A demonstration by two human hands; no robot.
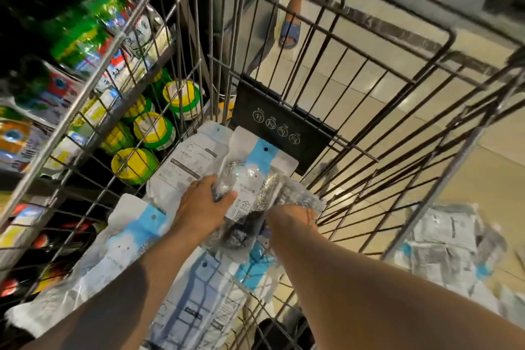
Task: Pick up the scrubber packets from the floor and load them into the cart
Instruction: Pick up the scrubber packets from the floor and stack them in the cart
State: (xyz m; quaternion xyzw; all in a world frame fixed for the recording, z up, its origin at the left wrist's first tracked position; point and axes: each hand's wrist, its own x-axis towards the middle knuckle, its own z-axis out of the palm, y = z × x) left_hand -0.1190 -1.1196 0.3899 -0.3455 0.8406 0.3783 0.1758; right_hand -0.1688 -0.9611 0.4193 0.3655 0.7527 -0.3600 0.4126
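Two bare hands lowered scrubber packets into a wire cart.

The left hand [203, 204] gripped a clear packet of steel scrubbers [250, 179] from its left edge, thumb curled over the top, while the right hand [292, 217] reached under the bundle's right side — its fingers were hidden by plastic, so I cannot tell how firmly it held. Holding both edges probably kept the floppy bundle together. It hung just above other packets [125, 239] already lying in the cart [366, 150]. More packets [446, 239] waited on the floor — outside the cart's right wall. Shelved goods [153, 129] stood beyond the left wall.
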